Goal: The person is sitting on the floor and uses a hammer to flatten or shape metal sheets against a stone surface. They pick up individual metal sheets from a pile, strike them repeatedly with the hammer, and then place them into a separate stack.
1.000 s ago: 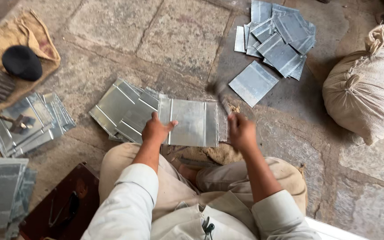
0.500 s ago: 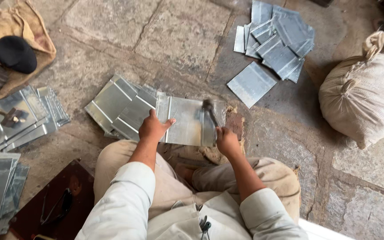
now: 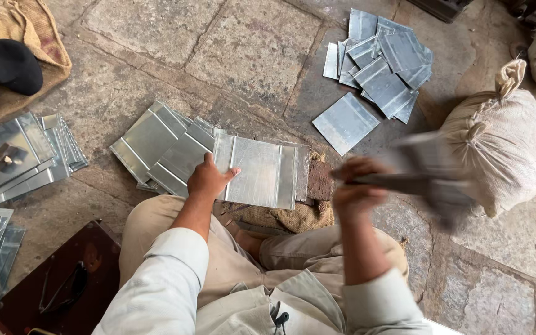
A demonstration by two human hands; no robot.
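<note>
Galvanised metal sheet [image 3: 257, 171] at frame centre, flat on a small block over the stone floor [image 3: 156, 37], ribbed along both long edges; left hand [image 3: 209, 180] pressed on its lower left corner, fingers spread, thumb laid along the edge. Right hand [image 3: 355, 186] just right of the sheet, closed round a hammer handle, hammer [image 3: 417, 180] blurred by motion and stretching toward the right of the frame, clear of the sheet. Fanned stack of like sheets [image 3: 156, 146] under and to the left of the held one, touching it. Loose heap of sheets [image 3: 379, 62] in the upper right, one sheet [image 3: 345, 123] lying apart just below it. Tied cloth sack [image 3: 504, 136] at right edge. More sheets [image 3: 26, 155] at left edge with a small tool resting on top; black cap [image 3: 10, 65] on burlap in upper left. Dark wooden board [image 3: 63, 279] at lower left beside the knee
</note>
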